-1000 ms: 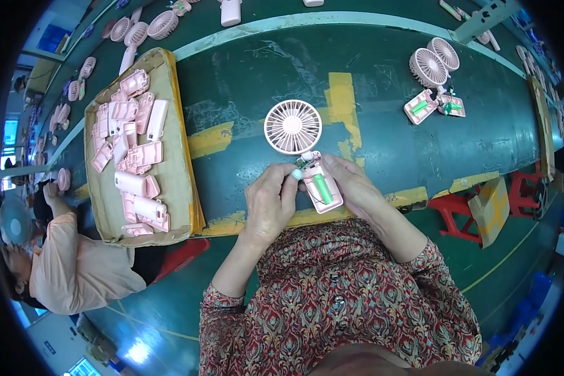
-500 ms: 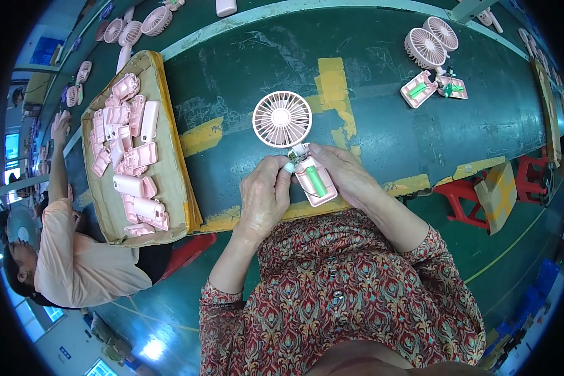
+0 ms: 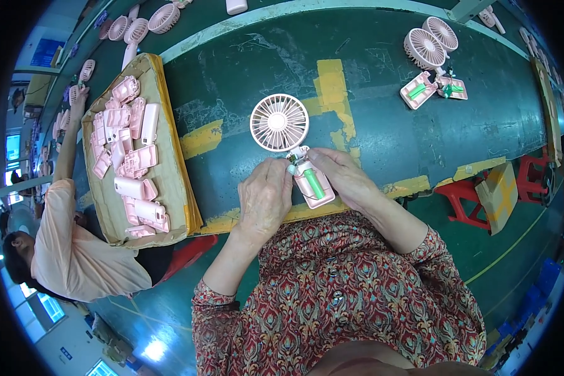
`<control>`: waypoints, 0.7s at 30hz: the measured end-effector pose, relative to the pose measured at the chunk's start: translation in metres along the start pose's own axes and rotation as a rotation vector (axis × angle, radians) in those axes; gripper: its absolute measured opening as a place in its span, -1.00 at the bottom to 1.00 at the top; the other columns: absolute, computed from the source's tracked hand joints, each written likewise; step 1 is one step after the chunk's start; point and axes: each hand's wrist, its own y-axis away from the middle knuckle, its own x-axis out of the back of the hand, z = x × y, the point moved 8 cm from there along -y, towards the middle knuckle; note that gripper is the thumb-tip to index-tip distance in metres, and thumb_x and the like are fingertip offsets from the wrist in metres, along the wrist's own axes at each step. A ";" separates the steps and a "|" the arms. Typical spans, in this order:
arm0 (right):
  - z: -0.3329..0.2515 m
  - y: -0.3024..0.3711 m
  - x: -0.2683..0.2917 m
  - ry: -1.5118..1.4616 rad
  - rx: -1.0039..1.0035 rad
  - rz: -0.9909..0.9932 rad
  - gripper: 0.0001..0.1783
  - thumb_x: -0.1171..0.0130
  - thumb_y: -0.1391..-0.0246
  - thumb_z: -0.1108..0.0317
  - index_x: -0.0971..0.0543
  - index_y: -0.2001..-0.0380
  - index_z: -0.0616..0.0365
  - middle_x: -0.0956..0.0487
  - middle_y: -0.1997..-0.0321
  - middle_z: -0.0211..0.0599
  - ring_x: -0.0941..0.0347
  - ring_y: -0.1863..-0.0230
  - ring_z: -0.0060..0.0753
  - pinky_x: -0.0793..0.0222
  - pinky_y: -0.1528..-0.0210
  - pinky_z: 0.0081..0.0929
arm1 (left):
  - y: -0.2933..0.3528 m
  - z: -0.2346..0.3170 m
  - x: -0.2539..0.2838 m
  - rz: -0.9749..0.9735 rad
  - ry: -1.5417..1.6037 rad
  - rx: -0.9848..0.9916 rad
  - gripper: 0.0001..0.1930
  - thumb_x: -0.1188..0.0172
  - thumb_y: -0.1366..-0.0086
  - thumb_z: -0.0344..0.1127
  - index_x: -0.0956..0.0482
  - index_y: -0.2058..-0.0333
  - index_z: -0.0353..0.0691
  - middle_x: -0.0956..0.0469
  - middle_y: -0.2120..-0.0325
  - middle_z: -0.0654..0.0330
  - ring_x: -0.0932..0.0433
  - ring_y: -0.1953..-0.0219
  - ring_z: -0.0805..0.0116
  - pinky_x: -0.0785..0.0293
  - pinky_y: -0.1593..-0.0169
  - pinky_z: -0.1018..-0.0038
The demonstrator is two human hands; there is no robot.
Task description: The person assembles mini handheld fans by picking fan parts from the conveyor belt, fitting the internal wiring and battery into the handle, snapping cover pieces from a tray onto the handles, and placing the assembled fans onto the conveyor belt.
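A pink handheld fan lies face up before me, its round grille (image 3: 279,122) pointing away. Below the grille, the opened handle shell (image 3: 316,195) holds a green battery (image 3: 314,183), and a small circuit board (image 3: 296,156) with thin wires sits at the neck. My left hand (image 3: 265,195) is closed at the left of the neck, thumb and fingertips pinched by the board; what lies exactly between them is hidden. My right hand (image 3: 346,180) grips the fan at the shell's upper right edge, fingers bent around it.
On the left stands a cardboard tray (image 3: 188,199) of pink shell parts (image 3: 131,186). More fans (image 3: 423,48) with opened handles (image 3: 419,91) lie at the far right. Yellow tape (image 3: 332,94) marks the green table. A co-worker (image 3: 84,244) reaches along the left side; red stools (image 3: 462,203) stand at right.
The fan's grille has shifted slightly left and toward me. My left fingers have drawn in closer at the neck. The co-worker's hand has moved to a fan on the left.
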 end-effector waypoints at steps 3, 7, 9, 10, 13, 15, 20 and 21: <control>0.000 -0.001 0.000 0.002 0.014 -0.026 -0.58 0.10 -0.24 0.18 -0.42 0.04 0.33 -0.51 0.26 -0.34 -0.42 0.32 -0.63 -0.37 0.30 -0.65 | -0.001 0.002 0.003 0.024 0.037 -0.011 -0.88 -0.13 -0.08 -0.56 -0.44 0.37 -0.29 -0.49 0.46 0.04 -0.52 0.45 0.03 -0.44 0.42 0.27; -0.001 0.000 -0.002 0.004 -0.003 -0.035 -0.58 0.10 -0.25 0.18 -0.41 0.03 0.32 -0.52 0.26 -0.34 -0.43 0.32 -0.63 -0.38 0.28 -0.65 | -0.002 0.008 0.005 0.047 0.060 -0.069 -0.76 -0.14 0.00 -0.60 -0.49 0.29 -0.29 -0.51 0.39 0.05 -0.54 0.45 0.07 -0.48 0.42 0.30; -0.002 0.002 -0.002 -0.005 -0.013 -0.030 -0.58 0.11 -0.25 0.17 -0.41 0.03 0.32 -0.52 0.26 -0.34 -0.43 0.31 -0.63 -0.38 0.28 -0.66 | -0.001 0.012 0.005 0.046 0.028 -0.143 -0.71 -0.15 0.03 -0.61 -0.50 0.25 -0.29 -0.52 0.37 0.05 -0.54 0.46 0.08 -0.49 0.41 0.31; -0.005 0.004 -0.005 0.008 -0.002 -0.063 -0.60 0.11 -0.25 0.18 -0.41 0.04 0.31 -0.52 0.25 -0.35 -0.43 0.30 -0.64 -0.38 0.27 -0.67 | 0.000 0.016 0.005 0.045 -0.013 -0.203 -0.66 -0.15 0.04 -0.59 -0.49 0.20 -0.31 -0.50 0.39 0.07 -0.54 0.46 0.13 -0.49 0.41 0.32; -0.011 0.006 -0.009 0.050 0.064 -0.177 -0.65 0.10 -0.25 0.23 -0.41 0.04 0.28 -0.52 0.23 -0.37 -0.42 0.27 -0.67 -0.38 0.23 -0.67 | 0.000 0.022 0.001 0.009 -0.086 -0.276 -0.61 -0.16 0.07 -0.55 -0.48 0.16 -0.36 -0.47 0.39 0.08 -0.52 0.46 0.19 -0.49 0.41 0.34; -0.015 0.008 -0.014 0.078 0.118 -0.262 -0.68 0.08 -0.25 0.28 -0.41 0.04 0.26 -0.52 0.23 -0.39 -0.42 0.25 -0.69 -0.37 0.21 -0.67 | 0.000 0.024 -0.003 -0.026 -0.122 -0.285 -0.60 -0.16 0.09 -0.53 -0.48 0.17 -0.38 -0.46 0.38 0.08 -0.50 0.46 0.21 -0.49 0.40 0.36; -0.015 0.009 -0.016 0.130 0.126 -0.276 -0.71 0.06 -0.21 0.44 -0.38 0.01 0.27 -0.50 0.22 -0.42 -0.39 0.22 -0.71 -0.35 0.18 -0.66 | -0.001 0.027 -0.005 -0.045 -0.162 -0.281 -0.65 -0.17 0.11 -0.55 -0.51 0.24 -0.38 -0.48 0.39 0.06 -0.52 0.45 0.17 -0.48 0.41 0.35; -0.014 0.008 -0.016 0.129 0.123 -0.278 -0.71 0.06 -0.21 0.44 -0.38 0.01 0.27 -0.50 0.22 -0.42 -0.39 0.22 -0.71 -0.35 0.18 -0.66 | -0.002 0.027 -0.003 -0.047 -0.162 -0.278 -0.65 -0.17 0.11 -0.55 -0.51 0.24 -0.38 -0.48 0.39 0.06 -0.52 0.45 0.17 -0.48 0.41 0.35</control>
